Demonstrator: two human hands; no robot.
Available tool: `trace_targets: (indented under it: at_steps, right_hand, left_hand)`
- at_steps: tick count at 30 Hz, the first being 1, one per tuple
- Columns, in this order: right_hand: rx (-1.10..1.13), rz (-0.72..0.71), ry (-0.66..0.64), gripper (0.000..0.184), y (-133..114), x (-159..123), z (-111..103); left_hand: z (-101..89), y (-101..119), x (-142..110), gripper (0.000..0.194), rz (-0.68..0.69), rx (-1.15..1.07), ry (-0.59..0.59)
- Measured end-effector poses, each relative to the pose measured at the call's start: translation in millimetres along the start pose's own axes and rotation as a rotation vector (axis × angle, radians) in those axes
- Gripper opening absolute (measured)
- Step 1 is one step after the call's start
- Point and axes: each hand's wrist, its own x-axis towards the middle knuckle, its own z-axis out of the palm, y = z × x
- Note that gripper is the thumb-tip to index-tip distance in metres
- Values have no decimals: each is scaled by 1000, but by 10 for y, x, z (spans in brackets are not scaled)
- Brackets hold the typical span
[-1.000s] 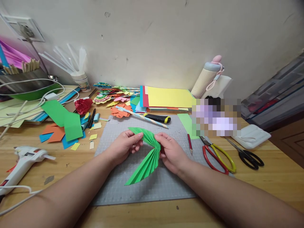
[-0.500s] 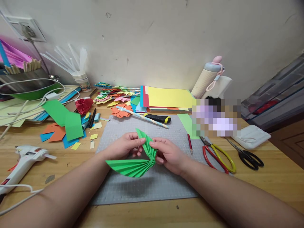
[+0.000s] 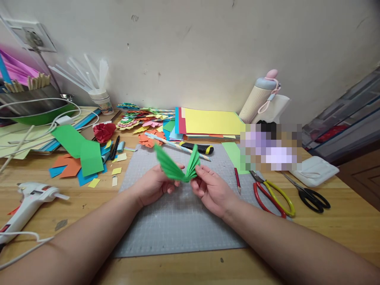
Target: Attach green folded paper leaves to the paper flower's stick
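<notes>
- Pale pixel blocks mask an object point(image 3: 271, 146) at the right rear of the bench point(image 3: 166, 271), leaving its form unreadable.
- Motion blur softens a bright green pleated paper piece point(image 3: 172, 166), raised above the middle of a grey gridded cutting mat point(image 3: 184, 225); its left wing covers part of the left hand point(image 3: 156, 183).
- That hand is half curled behind the wing; whether its fingers grip the paper cannot be told.
- The right hand point(image 3: 212, 189) closes thumb against fingers, pinching the paper's right wing near the fold.
- The piece forms a V with its gathered fold lowest; the longer left wing slants up and to the left, the right wing rises steeply, leaning slightly right.
- A white glue gun point(image 3: 35, 198) and a steel bowl with a green lower part point(image 3: 32, 103) are cut off at the left edge.
- The right forearm hides the mat's near right corner.
- Light wood grain shows along the bench's near edge; behind stands a scuffed pale wall point(image 3: 190, 51), bearing a white socket point(image 3: 31, 36).
- Dark shapes point(image 3: 341, 114) beyond the bench at right are hard to make out.
</notes>
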Motion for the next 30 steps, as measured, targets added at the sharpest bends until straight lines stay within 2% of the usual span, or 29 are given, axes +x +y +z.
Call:
trace_targets:
  at_steps: [2,4,10,14,18,25,30]
  right_hand:
    - [29,-16,89,13,-5,15,-7]
    - [16,-3,119,16,-2,15,-5]
    - [-76,-23,130,18,36,-9,-7]
    - [-97,-40,80,21,32,-19,-7]
    - [-155,-22,-1,21,11,-34,8]
    - [-297,-32,-115,16,-4,-53,27]
    - [-385,-60,-30,20,-31,-56,38]
  left_hand:
    - [-3,-19,2,24,14,45,-27]
    - [0,-37,0,26,25,72,-53]
    - [-3,-47,17,19,119,121,34]
    - [-17,-33,21,18,99,134,25]
    - [-8,-42,12,17,65,161,-40]
    - [34,-60,-9,21,27,80,-59]
    - [47,-45,-12,18,-39,91,-90]
